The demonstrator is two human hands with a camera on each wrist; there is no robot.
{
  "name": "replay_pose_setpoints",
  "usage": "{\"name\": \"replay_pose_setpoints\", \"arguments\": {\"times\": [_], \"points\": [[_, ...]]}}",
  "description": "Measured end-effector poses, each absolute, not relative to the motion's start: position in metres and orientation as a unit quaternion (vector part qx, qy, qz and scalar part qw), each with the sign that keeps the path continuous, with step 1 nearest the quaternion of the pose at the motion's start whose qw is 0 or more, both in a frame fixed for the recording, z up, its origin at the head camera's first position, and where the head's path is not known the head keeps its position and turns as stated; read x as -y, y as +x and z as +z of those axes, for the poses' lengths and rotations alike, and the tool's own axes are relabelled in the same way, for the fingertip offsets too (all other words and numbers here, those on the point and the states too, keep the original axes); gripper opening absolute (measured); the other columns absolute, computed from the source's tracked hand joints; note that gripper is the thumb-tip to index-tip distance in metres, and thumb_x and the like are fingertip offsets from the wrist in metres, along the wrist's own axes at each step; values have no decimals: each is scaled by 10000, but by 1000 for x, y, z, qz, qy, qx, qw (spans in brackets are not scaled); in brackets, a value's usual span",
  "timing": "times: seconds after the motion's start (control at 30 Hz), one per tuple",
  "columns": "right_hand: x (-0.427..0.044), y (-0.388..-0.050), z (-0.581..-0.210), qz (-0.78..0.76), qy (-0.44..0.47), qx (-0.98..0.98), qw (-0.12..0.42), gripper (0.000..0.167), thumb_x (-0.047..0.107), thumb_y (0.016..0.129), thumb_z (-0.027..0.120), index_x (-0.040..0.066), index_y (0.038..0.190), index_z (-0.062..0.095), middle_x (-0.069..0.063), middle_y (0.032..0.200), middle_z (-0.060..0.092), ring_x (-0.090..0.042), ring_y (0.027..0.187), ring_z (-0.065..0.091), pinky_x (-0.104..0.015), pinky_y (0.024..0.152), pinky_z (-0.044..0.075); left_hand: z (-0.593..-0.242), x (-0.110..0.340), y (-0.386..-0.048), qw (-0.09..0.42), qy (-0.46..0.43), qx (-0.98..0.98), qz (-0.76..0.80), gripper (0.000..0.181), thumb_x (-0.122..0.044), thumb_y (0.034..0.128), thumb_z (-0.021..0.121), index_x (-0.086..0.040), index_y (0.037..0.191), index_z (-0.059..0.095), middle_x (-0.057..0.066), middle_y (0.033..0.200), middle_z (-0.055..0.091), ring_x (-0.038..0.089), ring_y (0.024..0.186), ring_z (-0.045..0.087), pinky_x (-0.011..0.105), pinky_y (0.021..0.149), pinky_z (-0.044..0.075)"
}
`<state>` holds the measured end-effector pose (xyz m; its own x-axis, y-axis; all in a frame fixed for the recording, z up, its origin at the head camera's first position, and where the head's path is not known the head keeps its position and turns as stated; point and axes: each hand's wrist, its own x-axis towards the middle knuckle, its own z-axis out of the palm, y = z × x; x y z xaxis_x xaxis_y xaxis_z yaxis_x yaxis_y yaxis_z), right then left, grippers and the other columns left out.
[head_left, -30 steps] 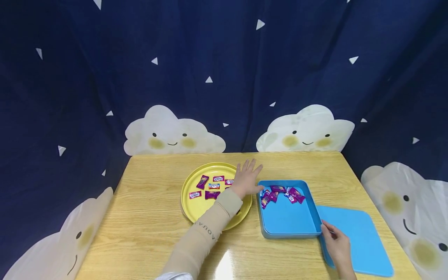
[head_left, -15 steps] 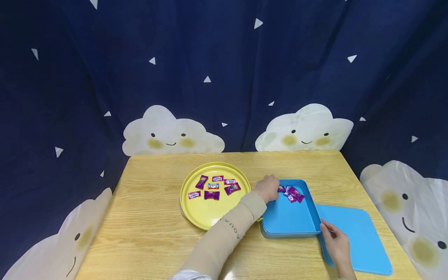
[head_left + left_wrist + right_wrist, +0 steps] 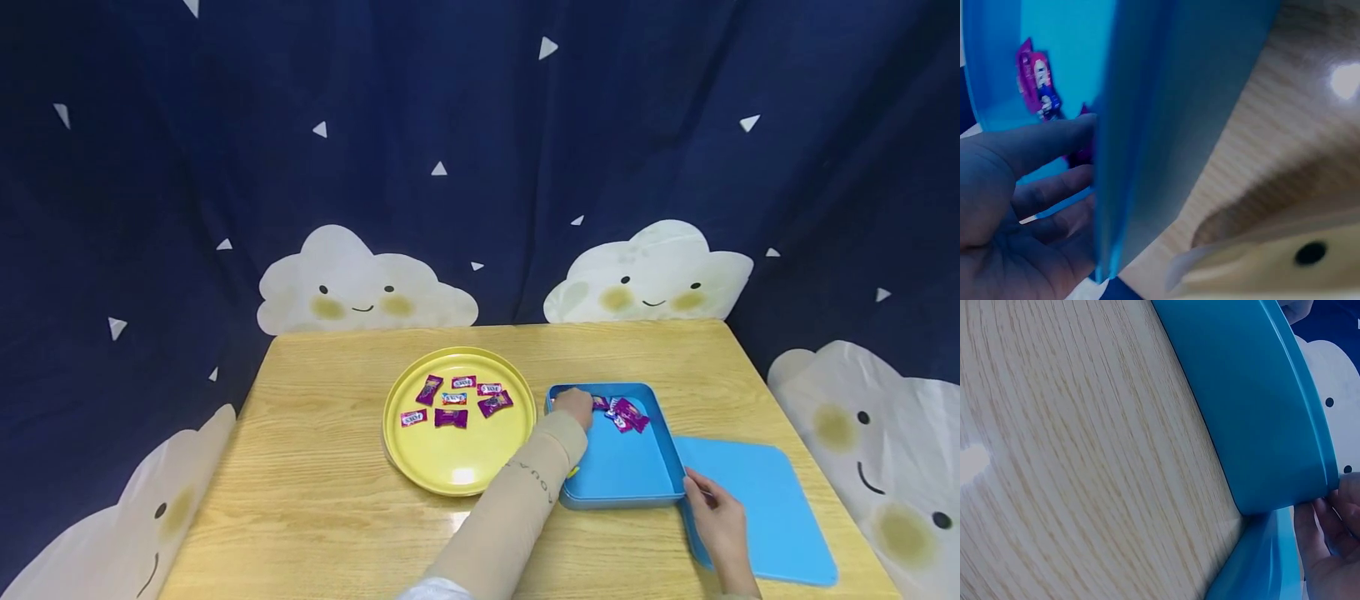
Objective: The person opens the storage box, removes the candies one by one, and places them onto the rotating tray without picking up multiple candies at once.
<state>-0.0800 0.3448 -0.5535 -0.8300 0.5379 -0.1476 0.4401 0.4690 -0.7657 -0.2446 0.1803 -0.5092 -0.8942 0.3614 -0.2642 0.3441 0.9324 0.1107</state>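
In the head view my left hand [image 3: 573, 406] is inside the back-left corner of the blue box [image 3: 622, 467]. Purple and blue wrapped candies [image 3: 630, 415] lie just right of it. The left wrist view shows the left hand [image 3: 1029, 206] beside a purple candy [image 3: 1080, 153], its fingertips hidden behind the box wall [image 3: 1166, 125]; whether it grips anything cannot be told. My right hand [image 3: 718, 521] holds the box's front-right corner; in the right wrist view its fingers [image 3: 1311, 532] touch that corner.
Left of the box, a round yellow tray [image 3: 450, 467] carries several spaced candies [image 3: 451, 418]. A flat blue lid [image 3: 772, 517] lies at the right, partly beside the box. Something small and yellow shows at the left sleeve. A dark blue curtain [image 3: 480, 100] stands behind the table.
My left hand has moved right from above the tray's right edge into the box's back-left corner, its spread fingers now bent downward. My right hand stays at the box corner.
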Motion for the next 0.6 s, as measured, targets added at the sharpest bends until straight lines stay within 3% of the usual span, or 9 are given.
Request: {"name": "replay_pose_setpoints", "arguments": {"times": [0.2, 0.27, 0.33, 0.43, 0.5, 0.6], "points": [[-345, -81, -553, 435, -285, 853, 56, 431, 334, 947, 452, 39, 1243, 557, -205, 1239, 534, 171, 733, 382, -108, 605, 431, -549, -196, -262, 162, 167, -973, 3, 202, -223, 846, 638, -200, 1040, 691, -31, 1019, 653, 103, 892, 617, 246, 716, 519], [-345, -81, -554, 435, -284, 853, 56, 431, 332, 948, 450, 36, 1243, 556, -204, 1239, 534, 167, 737, 385, -108, 606, 433, -586, -205, -274, 119, 168, -979, 6, 166, -236, 836, 639, -220, 990, 701, -32, 979, 655, 112, 861, 616, 267, 695, 520], [-345, -81, -554, 435, -283, 853, 57, 428, 327, 949, 450, 34, 1242, 556, -204, 1237, 535, 165, 738, 385, -112, 605, 436, -597, -209, -277, 113, 167, -979, 4, 166, -242, 846, 623, -226, 991, 701, -30, 979, 656, 120, 868, 615, 273, 707, 518], [-345, -81, -554, 436, -283, 852, 58, 419, 315, 950, 451, 33, 1240, 557, -203, 1231, 540, 168, 737, 387, -124, 603, 446, -589, -207, -270, 113, 162, -980, -5, 160, -252, 871, 590, -228, 985, 700, -37, 956, 659, 112, 861, 612, 261, 705, 517], [-344, -81, -554, 438, -284, 851, 58, 418, 314, 950, 452, 33, 1242, 556, -204, 1233, 539, 172, 736, 387, -121, 602, 444, -557, -200, -256, 135, 155, -978, -16, 172, -242, 887, 577, -214, 1010, 694, -38, 968, 657, 103, 882, 608, 244, 729, 513], [-344, -81, -555, 440, -287, 849, 57, 428, 325, 949, 451, 34, 1246, 551, -206, 1244, 530, 173, 739, 383, -91, 608, 426, -540, -193, -243, 120, 154, -981, -17, 162, -237, 896, 569, -209, 992, 696, -48, 945, 656, 85, 868, 605, 224, 726, 510]]}}
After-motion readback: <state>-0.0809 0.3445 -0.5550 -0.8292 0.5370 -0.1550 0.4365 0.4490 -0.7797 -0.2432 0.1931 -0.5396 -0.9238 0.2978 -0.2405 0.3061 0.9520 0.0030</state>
